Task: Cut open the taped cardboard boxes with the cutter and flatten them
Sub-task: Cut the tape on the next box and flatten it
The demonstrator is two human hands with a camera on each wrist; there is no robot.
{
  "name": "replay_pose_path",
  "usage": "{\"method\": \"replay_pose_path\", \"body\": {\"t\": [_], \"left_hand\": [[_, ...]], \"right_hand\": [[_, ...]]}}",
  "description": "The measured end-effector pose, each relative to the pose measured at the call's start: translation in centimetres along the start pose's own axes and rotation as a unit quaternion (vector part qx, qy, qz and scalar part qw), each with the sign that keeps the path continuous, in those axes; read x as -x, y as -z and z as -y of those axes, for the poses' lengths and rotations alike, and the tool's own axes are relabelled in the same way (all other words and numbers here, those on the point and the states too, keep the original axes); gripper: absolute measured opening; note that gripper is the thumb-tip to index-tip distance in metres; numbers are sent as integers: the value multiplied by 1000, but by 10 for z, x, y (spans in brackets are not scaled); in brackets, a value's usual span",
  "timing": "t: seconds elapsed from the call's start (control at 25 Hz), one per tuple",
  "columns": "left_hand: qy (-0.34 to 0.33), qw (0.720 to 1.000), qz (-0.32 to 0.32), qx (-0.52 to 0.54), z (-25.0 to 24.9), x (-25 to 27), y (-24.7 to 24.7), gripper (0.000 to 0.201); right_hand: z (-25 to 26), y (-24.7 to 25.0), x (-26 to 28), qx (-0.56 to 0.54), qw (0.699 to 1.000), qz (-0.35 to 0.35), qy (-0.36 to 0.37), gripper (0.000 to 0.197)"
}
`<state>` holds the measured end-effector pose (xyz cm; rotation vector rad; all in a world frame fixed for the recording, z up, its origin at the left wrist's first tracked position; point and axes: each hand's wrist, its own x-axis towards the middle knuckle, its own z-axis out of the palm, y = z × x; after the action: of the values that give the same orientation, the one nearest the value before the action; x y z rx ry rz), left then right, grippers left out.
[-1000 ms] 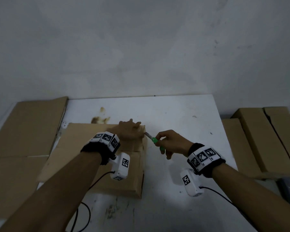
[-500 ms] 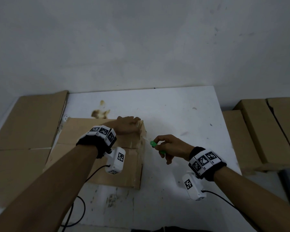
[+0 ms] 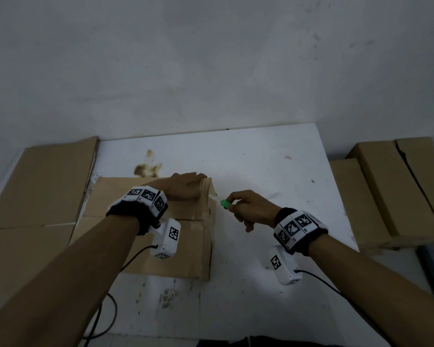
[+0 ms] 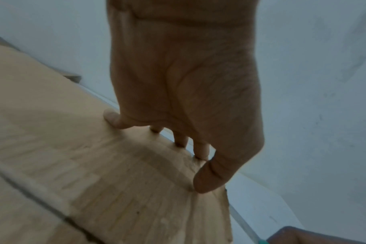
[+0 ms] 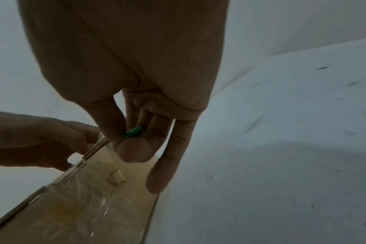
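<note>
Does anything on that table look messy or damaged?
Yes. A brown stain marks the white table just behind the cardboard box. The tape on the box's right side is wrinkled, with a small scrap curling off. Scuffs show near the front edge.

The room is dim and bluish, with flat, diffuse light and only soft shadows under the arms on the white table point(image 3: 261, 156). The head view bends at its edges. Both wrist views are grainy, smeared and underexposed; the light perhaps comes from overhead, though no source shows.
</note>
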<state>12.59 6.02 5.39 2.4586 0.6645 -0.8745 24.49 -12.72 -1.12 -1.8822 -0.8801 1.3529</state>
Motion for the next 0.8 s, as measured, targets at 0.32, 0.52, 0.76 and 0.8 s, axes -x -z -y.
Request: {"method": "replay_pose_path", "body": {"t": [0.32, 0.52, 0.76, 0.8], "left_hand": [[31, 995, -79, 51, 6, -10, -12, 58], [32, 993, -105, -31, 5, -27, -27, 64], [38, 993, -107, -30, 8, -32, -28, 94], [45, 993, -105, -26, 10, -34, -28, 95]], "right_hand": [[9, 12, 1, 96, 995, 14, 32, 24], [7, 10, 3, 139, 986, 84, 34, 28], [-3, 2, 2, 94, 993, 69, 35, 27], [-4, 3, 4, 88, 992, 85, 37, 27]]}}
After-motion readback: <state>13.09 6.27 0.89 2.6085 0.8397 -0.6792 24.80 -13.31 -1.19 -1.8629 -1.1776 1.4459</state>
